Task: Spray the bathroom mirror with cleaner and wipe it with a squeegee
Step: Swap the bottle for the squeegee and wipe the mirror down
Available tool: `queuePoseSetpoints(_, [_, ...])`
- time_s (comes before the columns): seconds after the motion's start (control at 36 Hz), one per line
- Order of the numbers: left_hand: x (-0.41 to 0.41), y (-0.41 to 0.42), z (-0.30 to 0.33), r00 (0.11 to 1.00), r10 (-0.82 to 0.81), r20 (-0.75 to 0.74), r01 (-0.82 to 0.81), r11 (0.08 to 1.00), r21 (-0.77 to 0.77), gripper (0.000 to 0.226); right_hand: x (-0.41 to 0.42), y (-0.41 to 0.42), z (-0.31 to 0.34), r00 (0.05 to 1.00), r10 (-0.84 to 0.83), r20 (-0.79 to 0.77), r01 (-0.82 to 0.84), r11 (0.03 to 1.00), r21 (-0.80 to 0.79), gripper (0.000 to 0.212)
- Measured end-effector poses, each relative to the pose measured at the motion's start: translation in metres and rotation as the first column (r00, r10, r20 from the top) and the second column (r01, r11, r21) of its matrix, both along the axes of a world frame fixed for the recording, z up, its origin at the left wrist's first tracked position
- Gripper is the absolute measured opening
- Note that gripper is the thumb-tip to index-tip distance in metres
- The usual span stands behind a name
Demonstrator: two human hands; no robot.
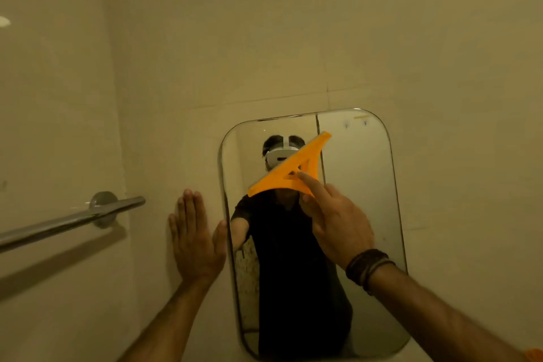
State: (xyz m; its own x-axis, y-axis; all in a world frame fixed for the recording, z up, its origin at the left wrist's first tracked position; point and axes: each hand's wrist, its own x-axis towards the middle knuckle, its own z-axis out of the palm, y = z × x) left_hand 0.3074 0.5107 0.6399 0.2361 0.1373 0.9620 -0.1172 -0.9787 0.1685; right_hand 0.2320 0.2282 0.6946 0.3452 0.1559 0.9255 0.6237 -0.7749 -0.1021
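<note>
Orange plastic squeegee [291,169]: against the upper mirror [361,185], blade edge running diagonally from lower left to upper right, handle pointing down-right.
Right hand [338,223]: fingers closed around the squeegee handle, index finger extended along it.
Left hand [195,236]: open, fingers together, flat on the tiled wall [164,97] just beside the mirror's left edge.
Towel bar [67,222]: chrome, far left.

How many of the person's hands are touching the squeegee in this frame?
1. The right hand grips the orange squeegee against the mirror; the left hand lies flat on the wall beside it.
</note>
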Motion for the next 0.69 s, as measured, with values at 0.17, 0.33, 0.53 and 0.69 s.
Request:
queuePoseSetpoints(0.17, [0.0, 0.0, 0.0, 1.0, -0.008, 0.01, 0.008, 1.0, -0.001, 0.08, -0.001, 0.027, 0.039, 1.0, -0.01, -0.002, 0.01, 1.0, -0.003, 0.048])
queuePoseSetpoints(0.33, [0.001, 0.0, -0.001, 1.0, -0.008, 0.015, 0.009, 1.0, -0.004, 0.079, 0.011, 0.046, 0.059, 0.997, -0.071, 0.008, 0.071, 0.997, -0.038, 0.059])
queuePoseSetpoints(0.53, [0.003, 0.002, -0.001, 1.0, 0.005, 0.015, -0.005, 1.0, 0.005, 0.079, 0.013, 0.037, 0.028, 0.995, -0.05, -0.088, 0.049, 0.999, -0.024, 0.071])
queuePoseSetpoints(0.69, [0.002, 0.002, -0.002, 1.0, 0.005, 0.004, -0.005, 1.0, 0.003, 0.079, 0.014, 0.02, -0.048, 0.994, -0.044, -0.103, 0.039, 0.998, -0.051, 0.085])
